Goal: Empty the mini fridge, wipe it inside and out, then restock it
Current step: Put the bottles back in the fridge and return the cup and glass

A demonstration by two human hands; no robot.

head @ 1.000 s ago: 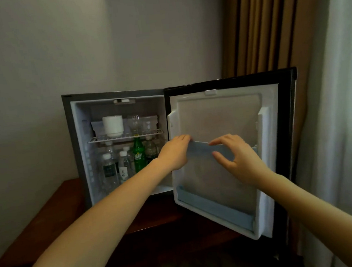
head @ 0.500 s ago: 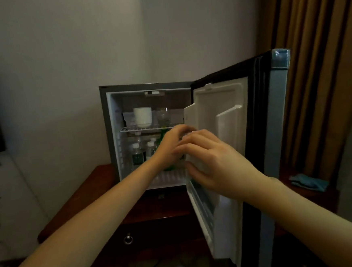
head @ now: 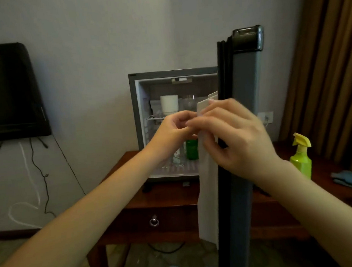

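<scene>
I'm seeing the fridge door [head: 244, 107] standing open, edge-on to me, near centre. The right hand [head: 239, 141] is reaching across that edge, fingers and thumb curling round the door's white inner liner [head: 208, 194]. The left hand [head: 170, 131] is meeting it from the left with its fingers curled at the liner's edge; I can't tell if it's gripping anything. Further back, the mini fridge [head: 135, 107] is sitting on a wooden table [head: 165, 197], with a spray bottle [head: 301, 159] and a blue cloth [head: 351, 179] lying to its right. Inside, a white cup [head: 169, 104] and a glass [head: 188, 103] are standing on the wire shelf, with a green bottle [head: 192, 151] below. A TV [head: 7, 91] is hanging far left.
</scene>
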